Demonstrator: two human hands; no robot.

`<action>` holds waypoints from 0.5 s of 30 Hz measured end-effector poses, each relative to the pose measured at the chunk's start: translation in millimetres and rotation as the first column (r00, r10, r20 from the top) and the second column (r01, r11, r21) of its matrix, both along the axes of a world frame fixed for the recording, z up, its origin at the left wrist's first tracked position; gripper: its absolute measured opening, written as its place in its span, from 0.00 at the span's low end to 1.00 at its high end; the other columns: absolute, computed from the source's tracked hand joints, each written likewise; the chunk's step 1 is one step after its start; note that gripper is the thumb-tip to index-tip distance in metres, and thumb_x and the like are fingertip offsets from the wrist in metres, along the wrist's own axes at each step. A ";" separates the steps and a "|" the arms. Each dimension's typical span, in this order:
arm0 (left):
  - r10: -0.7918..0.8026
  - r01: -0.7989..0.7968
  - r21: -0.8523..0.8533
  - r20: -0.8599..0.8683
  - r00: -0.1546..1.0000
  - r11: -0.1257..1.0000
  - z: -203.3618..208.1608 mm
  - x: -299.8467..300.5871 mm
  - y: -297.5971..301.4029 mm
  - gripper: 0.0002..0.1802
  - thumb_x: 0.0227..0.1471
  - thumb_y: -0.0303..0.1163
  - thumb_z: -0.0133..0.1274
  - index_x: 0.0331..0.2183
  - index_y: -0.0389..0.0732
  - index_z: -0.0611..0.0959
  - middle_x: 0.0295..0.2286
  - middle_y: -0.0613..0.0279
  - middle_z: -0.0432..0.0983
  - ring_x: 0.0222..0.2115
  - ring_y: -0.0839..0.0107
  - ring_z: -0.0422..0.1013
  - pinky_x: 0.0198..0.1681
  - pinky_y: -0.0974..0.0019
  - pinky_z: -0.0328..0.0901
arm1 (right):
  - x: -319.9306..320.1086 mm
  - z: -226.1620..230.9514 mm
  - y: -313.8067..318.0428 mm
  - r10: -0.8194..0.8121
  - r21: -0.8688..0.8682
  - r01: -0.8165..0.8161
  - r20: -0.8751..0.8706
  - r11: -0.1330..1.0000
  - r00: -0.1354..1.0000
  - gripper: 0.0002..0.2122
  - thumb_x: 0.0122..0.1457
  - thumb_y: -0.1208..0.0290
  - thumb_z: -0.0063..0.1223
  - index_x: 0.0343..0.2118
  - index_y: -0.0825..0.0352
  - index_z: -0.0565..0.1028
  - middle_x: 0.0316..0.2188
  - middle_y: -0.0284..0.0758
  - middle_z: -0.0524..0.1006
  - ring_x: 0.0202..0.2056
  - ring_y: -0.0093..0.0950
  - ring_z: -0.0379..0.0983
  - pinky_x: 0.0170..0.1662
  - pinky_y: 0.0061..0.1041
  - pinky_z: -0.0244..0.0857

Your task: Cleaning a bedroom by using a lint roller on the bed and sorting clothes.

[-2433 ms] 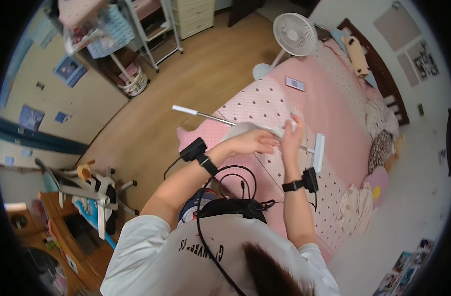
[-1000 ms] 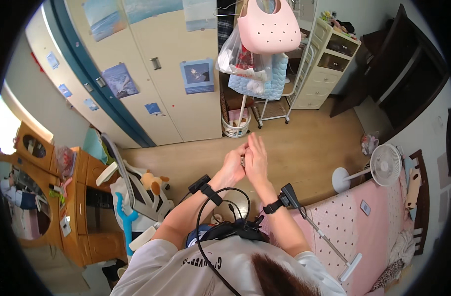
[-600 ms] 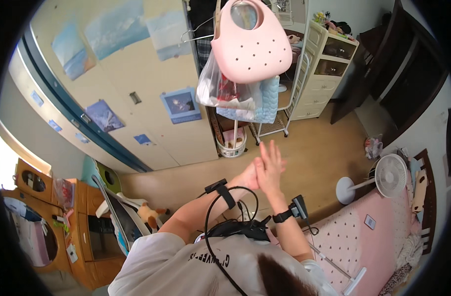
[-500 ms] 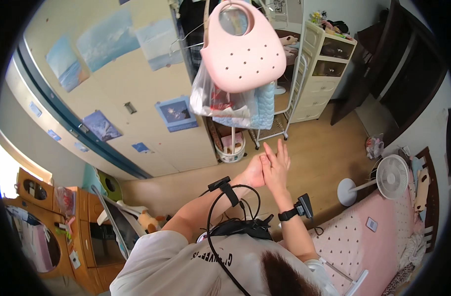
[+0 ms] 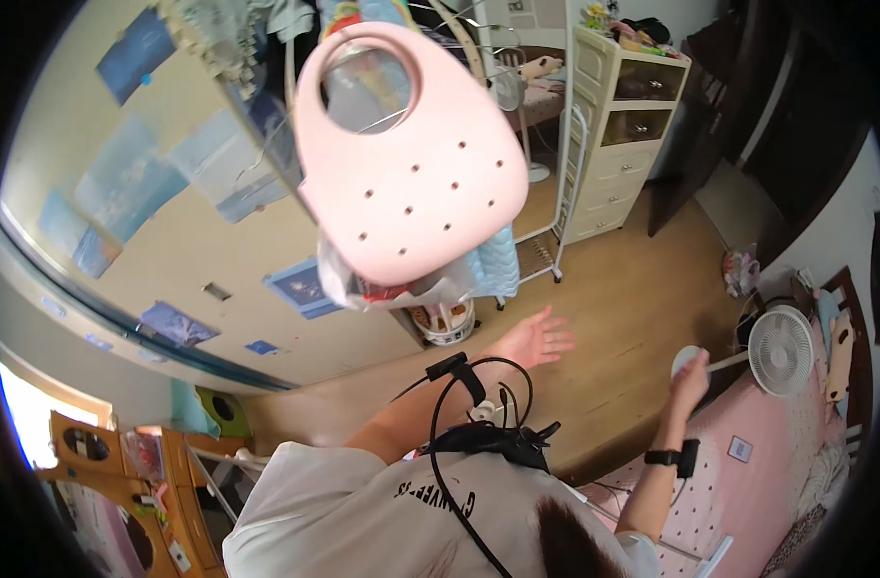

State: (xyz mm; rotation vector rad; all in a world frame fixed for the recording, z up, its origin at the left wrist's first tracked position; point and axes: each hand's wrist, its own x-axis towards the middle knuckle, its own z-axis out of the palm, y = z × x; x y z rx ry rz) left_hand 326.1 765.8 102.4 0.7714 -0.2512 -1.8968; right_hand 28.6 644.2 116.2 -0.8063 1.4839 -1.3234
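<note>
My left hand (image 5: 536, 339) is stretched out over the wooden floor, its fingers apart and nothing in it. Off to the right, my right hand (image 5: 690, 379) is raised with its fingers curled in, and no object shows in it. It overlaps the white base of the standing fan (image 5: 781, 352) in the picture; I see no grip on the fan. A pink tote bag (image 5: 425, 183) with small holes hangs ahead, beyond my left hand and apart from it. Both wrists carry black straps with small devices.
Behind the tote hang a clear plastic bag (image 5: 339, 275) and a light-blue quilted piece (image 5: 495, 265). A white bin (image 5: 446, 323) stands below. A cream drawer unit (image 5: 604, 173) is farther back. The pink bed (image 5: 729, 491) lies right, a wooden desk (image 5: 175, 501) left.
My hands were pressed together and have parted; the right one has swung out to the right and curled. The hanging tote looks larger and farther left as the view shifted.
</note>
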 end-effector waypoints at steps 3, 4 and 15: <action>0.062 -0.060 0.026 -0.076 0.995 0.998 -9.7 10.1 -39.0 0.30 0.52 0.51 0.36 0.50 0.41 0.61 0.48 0.56 0.62 0.47 0.63 0.61 0.47 0.61 0.56 | -53.7 27.8 5.7 -0.198 -0.083 0.223 0.239 0.971 0.951 0.21 0.54 0.50 0.40 0.10 0.55 0.56 0.07 0.21 0.51 0.08 0.15 0.44 0.11 0.16 0.34; 0.114 -0.111 0.038 -0.076 0.991 0.993 -12.4 10.0 -50.5 0.27 0.53 0.49 0.36 0.49 0.41 0.62 0.47 0.56 0.64 0.47 0.63 0.62 0.46 0.61 0.57 | -66.5 38.5 9.2 -0.272 -0.070 0.311 0.331 0.948 0.904 0.21 0.54 0.51 0.40 0.10 0.55 0.56 0.07 0.22 0.51 0.08 0.15 0.43 0.11 0.16 0.35; -0.070 0.106 0.137 -0.246 0.967 0.985 -63.4 -62.0 -187.2 0.19 0.52 0.41 0.40 0.44 0.44 0.67 0.39 0.63 0.68 0.40 0.70 0.64 0.45 0.64 0.56 | -79.4 41.1 9.3 -0.545 -0.033 0.622 0.448 0.783 0.709 0.20 0.57 0.55 0.40 0.11 0.55 0.53 0.08 0.22 0.48 0.10 0.16 0.40 0.12 0.17 0.34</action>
